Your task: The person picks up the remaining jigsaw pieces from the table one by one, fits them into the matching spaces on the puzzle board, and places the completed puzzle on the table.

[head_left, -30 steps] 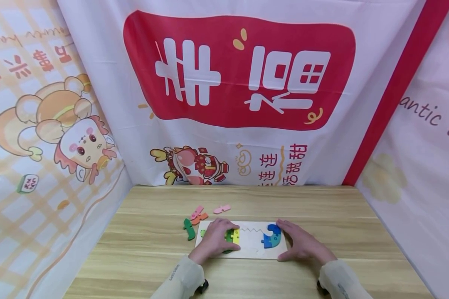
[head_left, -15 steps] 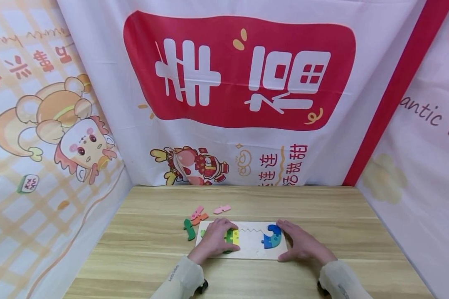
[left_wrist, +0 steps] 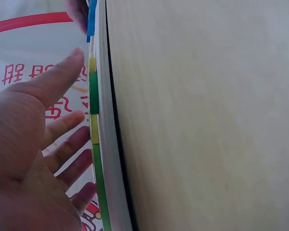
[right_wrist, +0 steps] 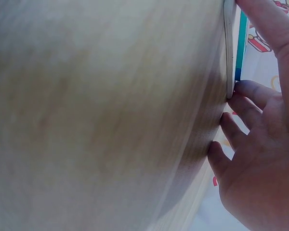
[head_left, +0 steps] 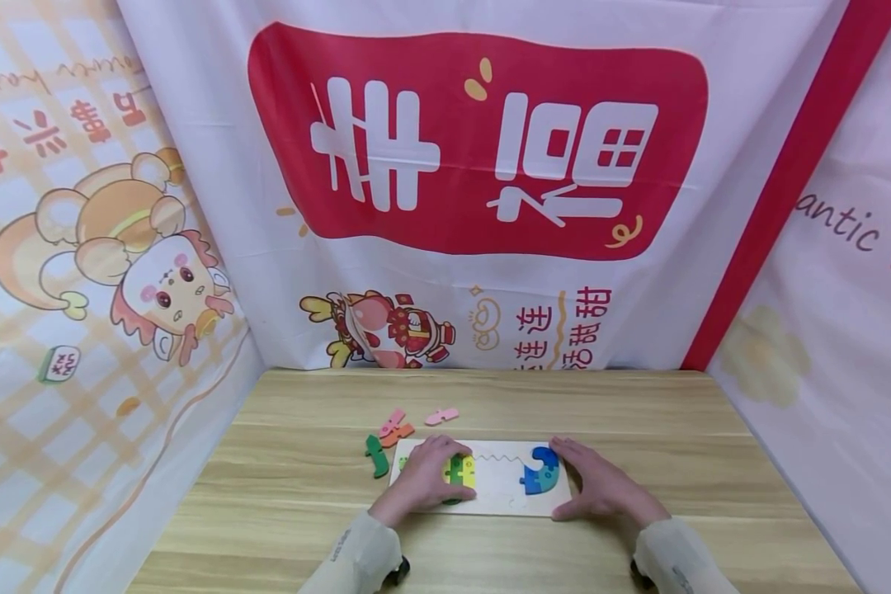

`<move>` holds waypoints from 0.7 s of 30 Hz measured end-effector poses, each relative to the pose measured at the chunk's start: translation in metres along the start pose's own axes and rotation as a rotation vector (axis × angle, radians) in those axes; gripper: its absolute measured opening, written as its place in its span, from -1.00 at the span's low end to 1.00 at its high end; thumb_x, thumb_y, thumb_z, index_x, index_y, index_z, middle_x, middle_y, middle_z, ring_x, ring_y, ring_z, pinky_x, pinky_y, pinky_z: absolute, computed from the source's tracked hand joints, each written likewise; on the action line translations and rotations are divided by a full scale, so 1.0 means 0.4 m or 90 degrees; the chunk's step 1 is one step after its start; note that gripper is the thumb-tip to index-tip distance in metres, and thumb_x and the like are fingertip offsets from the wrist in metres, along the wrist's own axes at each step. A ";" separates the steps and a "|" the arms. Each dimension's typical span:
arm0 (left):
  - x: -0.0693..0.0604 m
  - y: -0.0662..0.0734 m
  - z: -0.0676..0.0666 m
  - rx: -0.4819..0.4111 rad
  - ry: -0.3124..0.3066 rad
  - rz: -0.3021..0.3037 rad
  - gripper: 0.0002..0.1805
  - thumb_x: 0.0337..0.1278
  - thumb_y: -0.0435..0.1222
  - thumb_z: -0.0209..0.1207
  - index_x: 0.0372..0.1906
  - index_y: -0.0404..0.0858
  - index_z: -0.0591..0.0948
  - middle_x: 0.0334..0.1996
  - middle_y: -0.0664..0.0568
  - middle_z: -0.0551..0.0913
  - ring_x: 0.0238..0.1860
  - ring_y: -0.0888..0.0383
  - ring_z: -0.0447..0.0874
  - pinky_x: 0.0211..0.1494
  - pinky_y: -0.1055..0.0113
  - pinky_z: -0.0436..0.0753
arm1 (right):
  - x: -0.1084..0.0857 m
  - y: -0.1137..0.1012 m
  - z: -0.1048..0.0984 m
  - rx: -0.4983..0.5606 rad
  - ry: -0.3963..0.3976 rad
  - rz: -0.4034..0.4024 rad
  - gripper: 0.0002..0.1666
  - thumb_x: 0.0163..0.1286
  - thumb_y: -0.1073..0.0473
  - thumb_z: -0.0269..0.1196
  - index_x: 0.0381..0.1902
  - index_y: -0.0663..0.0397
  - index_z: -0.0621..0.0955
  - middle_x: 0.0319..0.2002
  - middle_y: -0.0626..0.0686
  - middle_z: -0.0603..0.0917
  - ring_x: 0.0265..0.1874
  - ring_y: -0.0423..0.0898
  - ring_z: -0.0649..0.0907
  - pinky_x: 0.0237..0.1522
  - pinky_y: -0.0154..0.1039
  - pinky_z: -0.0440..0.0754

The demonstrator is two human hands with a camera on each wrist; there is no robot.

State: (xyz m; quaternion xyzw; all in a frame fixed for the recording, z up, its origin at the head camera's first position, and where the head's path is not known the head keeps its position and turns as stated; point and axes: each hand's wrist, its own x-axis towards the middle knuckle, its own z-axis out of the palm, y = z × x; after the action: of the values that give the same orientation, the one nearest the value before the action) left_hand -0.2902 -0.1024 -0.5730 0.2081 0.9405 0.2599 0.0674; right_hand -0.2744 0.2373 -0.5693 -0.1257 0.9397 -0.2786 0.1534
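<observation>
A pale wooden puzzle board [head_left: 499, 483] lies on the table, a wavy outline marked on it. My left hand [head_left: 419, 474] rests over its left part, thumb and forefinger spread about joined green and yellow pieces [head_left: 462, 472]. In the left wrist view the fingers [left_wrist: 74, 163] are nearly straight, tips at the row of pieces. At the board's right end, my right hand [head_left: 601, 483] has its thumb by the near corner and fingers by the far corner. Beside it, blue and teal pieces [head_left: 542, 472] form a curled tail. The left hand hides part of the board.
Loose pieces lie behind and left of the board: a green one [head_left: 376, 456], an orange one [head_left: 397, 435], a pink one [head_left: 392, 421] and another pink one [head_left: 441, 416]. A printed cloth [head_left: 460, 305] hangs behind the wooden table [head_left: 624, 404].
Compared with a second ago, the yellow piece sits slightly further left against the green, and more green shows beside the left hand. The right hand stays nearly still.
</observation>
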 end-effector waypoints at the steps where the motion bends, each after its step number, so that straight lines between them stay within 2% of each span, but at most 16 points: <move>1: -0.002 -0.002 -0.001 -0.004 0.002 -0.001 -0.27 0.01 0.20 0.48 0.30 0.03 0.61 0.24 0.12 0.59 0.29 0.04 0.48 0.42 -0.12 0.45 | -0.001 0.000 0.000 0.002 0.000 -0.002 0.40 -0.15 -0.37 0.64 0.61 -0.12 0.29 0.61 0.08 0.26 0.60 0.22 0.22 0.53 0.37 0.20; 6: -0.008 -0.018 -0.010 -0.027 0.026 -0.007 -0.36 0.17 0.13 0.41 0.31 0.02 0.60 0.26 0.11 0.60 0.33 0.00 0.49 0.44 -0.16 0.44 | -0.002 0.002 0.002 0.010 0.000 -0.006 0.40 -0.14 -0.34 0.65 0.61 -0.09 0.29 0.61 0.10 0.26 0.59 0.25 0.21 0.53 0.39 0.18; 11: 0.004 -0.047 -0.027 -0.028 0.068 -0.020 -0.41 0.31 0.06 0.34 0.37 0.02 0.56 0.33 0.10 0.57 0.40 -0.05 0.46 0.47 -0.19 0.43 | -0.004 0.004 0.002 0.012 0.000 -0.006 0.40 -0.13 -0.34 0.65 0.61 -0.09 0.28 0.61 0.11 0.26 0.59 0.26 0.20 0.53 0.39 0.18; 15: 0.015 -0.080 -0.048 -0.035 0.119 -0.041 -0.43 0.32 -0.04 0.35 0.38 -0.02 0.55 0.27 0.05 0.60 0.32 -0.03 0.53 0.40 -0.15 0.53 | -0.004 0.003 0.002 0.012 -0.001 -0.004 0.40 -0.12 -0.35 0.64 0.61 -0.11 0.28 0.61 0.11 0.25 0.60 0.26 0.20 0.53 0.39 0.18; 21: 0.024 -0.133 -0.064 -0.022 0.190 -0.075 -0.45 0.25 -0.16 0.41 0.32 -0.12 0.60 0.18 -0.05 0.65 0.20 -0.05 0.58 0.34 -0.12 0.52 | -0.007 0.001 0.000 0.011 -0.001 -0.002 0.39 -0.12 -0.34 0.64 0.61 -0.11 0.28 0.61 0.11 0.25 0.60 0.26 0.20 0.53 0.40 0.18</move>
State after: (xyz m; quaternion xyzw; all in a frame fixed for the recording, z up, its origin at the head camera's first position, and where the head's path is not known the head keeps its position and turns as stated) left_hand -0.3239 -0.1517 -0.5786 0.1109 0.9460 0.2997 -0.0541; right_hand -0.2720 0.2386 -0.5689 -0.1261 0.9370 -0.2866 0.1551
